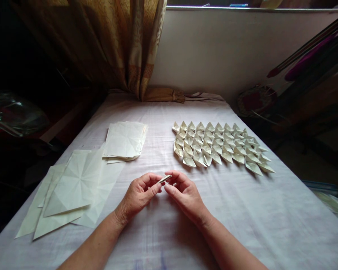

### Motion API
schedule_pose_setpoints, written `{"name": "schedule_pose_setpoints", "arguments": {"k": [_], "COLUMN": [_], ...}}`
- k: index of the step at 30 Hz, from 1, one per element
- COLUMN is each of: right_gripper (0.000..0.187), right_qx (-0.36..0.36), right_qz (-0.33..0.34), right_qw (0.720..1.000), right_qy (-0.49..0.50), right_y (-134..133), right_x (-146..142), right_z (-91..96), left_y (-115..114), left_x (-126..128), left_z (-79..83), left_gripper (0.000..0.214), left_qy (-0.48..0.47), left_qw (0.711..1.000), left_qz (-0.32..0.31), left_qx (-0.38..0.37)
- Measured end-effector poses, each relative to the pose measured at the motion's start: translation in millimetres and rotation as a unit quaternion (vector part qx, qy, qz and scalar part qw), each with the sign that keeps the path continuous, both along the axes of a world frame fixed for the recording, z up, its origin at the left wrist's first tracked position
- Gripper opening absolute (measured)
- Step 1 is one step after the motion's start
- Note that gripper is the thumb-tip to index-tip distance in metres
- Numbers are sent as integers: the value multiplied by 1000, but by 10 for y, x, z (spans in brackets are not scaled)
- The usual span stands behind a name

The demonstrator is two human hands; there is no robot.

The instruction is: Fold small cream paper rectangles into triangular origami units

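Observation:
My left hand (139, 195) and my right hand (184, 195) meet over the middle of the white tablecloth (242, 217). Both pinch one small folded strip of white paper (165, 179) between thumbs and fingertips. To the right behind the hands lie several rows of small folded paper boats (219, 146). To the left behind my left hand sits a stack of creased paper squares (125, 140). Larger creased sheets (73, 187) lie spread at the far left.
A patterned brown curtain (124, 45) hangs at the back, its end resting on the table. A white wall runs behind. Dark clutter stands on both sides of the table, with long rods (307, 52) leaning at the right.

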State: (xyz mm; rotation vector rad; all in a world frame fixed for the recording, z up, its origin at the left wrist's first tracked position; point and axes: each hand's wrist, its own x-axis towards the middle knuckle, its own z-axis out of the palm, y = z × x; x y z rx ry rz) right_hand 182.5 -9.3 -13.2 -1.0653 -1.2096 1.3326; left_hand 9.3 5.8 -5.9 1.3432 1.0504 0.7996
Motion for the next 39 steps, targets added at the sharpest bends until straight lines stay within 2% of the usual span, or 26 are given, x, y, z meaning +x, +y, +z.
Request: {"name": "schedule_pose_setpoints", "arguments": {"k": [4,8,15,19,24,27,31,35,39], "right_gripper": [23,20,29,32,33,35,38,32,11], "right_qx": [66,134,184,201,245,237,230,214,178], "right_qz": [-41,-55,-37,-31,-78,-88,-60,-83,-93], "right_qw": [991,976,965,958,923,902,892,904,913], "right_qy": [-109,-165,-182,-203,-285,-349,-385,-360,-356], "right_y": [-12,-3,18,14,-18,-43,-61,-69,-84], "right_x": [-16,-1,4,-9,-46,-49,-41,-60,-75], "right_z": [-66,-79,-139,-150,-100,-90,-102,-100,-83], "left_y": [-44,-79,-67,-72,-107,-125,-141,-159,-174], "left_x": [35,39,9,11,43,73,103,127,160], "left_z": [-40,-54,-28,-33,-47,-52,-57,-32,2], "left_gripper": [31,35,42,42,40,40,43,41,28], "left_qy": [30,46,106,134,172,203,245,259,275], "left_qw": [999,998,991,983,971,961,945,940,939], "left_qz": [1,-21,-38,-46,-25,-6,8,5,22], "left_qx": [36,45,75,119,166,187,215,223,205]}}
